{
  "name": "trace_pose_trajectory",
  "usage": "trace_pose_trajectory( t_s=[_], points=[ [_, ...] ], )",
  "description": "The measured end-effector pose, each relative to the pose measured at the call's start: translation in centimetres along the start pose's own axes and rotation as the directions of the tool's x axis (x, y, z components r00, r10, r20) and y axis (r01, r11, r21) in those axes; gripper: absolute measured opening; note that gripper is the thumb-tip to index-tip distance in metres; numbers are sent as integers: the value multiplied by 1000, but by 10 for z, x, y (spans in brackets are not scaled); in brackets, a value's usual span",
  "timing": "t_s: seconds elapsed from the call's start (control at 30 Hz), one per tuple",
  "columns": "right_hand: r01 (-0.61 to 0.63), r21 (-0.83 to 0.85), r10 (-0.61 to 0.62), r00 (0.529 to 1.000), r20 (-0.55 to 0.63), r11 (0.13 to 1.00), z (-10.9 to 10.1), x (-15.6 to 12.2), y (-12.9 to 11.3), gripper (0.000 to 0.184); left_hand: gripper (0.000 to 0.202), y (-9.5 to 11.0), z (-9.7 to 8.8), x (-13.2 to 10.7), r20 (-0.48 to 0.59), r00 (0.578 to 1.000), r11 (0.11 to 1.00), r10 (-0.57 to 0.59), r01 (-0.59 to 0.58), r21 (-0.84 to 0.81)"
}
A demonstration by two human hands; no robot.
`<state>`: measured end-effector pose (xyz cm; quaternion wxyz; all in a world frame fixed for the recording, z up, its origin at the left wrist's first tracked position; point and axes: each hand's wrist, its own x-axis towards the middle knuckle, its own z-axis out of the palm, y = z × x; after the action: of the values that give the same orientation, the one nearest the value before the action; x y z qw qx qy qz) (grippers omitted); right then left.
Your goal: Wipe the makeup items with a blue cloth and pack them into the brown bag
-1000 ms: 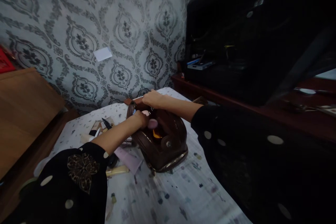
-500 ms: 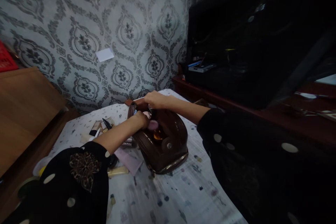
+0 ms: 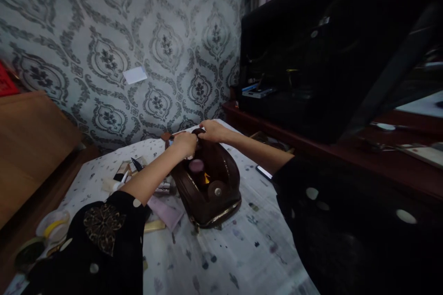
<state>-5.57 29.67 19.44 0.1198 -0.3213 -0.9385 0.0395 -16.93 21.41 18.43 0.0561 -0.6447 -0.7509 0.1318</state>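
Note:
A dark brown leather bag stands unzipped on the patterned cloth. My left hand is closed at the bag's far left rim, fingers curled down and mostly hidden; what they hold is not clear. The fingers of my right hand are bent over the far rim and grip the bag there. Inside the bag lie a round pink item and a shiny amber item. Left of the bag are a pink tube and a silver cylinder.
More cosmetics, including a white brush, lie on the white printed cloth at left. Round containers sit beyond my left sleeve. A phone lies partly under my right forearm. A dark television stands at right; a wooden cabinet is at left.
My left hand has risen from inside the bag to its far rim. My right hand has shifted slightly right along the rim. The view has turned a little right, uncovering the phone.

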Motion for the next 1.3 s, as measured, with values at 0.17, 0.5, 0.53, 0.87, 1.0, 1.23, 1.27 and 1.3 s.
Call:
trace_pose_trajectory(
  t_s=[0.17,0.5,0.53,0.87,1.0,1.23,1.27,1.3],
  points=[
    [-18,55,18,1000,18,998,2,-6,1,30,38,8,-3,3,-68,993,995,-98,97,-13],
    [-11,116,8,1000,25,993,-1,-11,2,39,35,8,-2,8,-86,980,981,-180,172,-88],
    [-6,118,3,1000,28,993,-2,-12,2,39,34,8,-2,8,-87,979,980,-184,176,-95],
    [-4,138,-2,999,43,990,-2,-12,1,35,34,4,1,11,-76,986,983,-146,136,-127],
    [-4,150,-4,999,54,989,-3,-12,2,35,34,5,1,13,-61,988,984,-139,131,-119],
    [-23,186,13,998,54,982,-4,-13,4,35,37,-5,-6,18,16,992,988,-123,124,-89],
    [-25,192,15,998,53,981,-3,-13,5,35,38,-6,-10,18,36,992,990,-118,120,-78],
    [-26,198,16,999,51,980,-3,-12,5,35,39,-8,-13,18,61,992,991,-111,115,-66]
  ],
)
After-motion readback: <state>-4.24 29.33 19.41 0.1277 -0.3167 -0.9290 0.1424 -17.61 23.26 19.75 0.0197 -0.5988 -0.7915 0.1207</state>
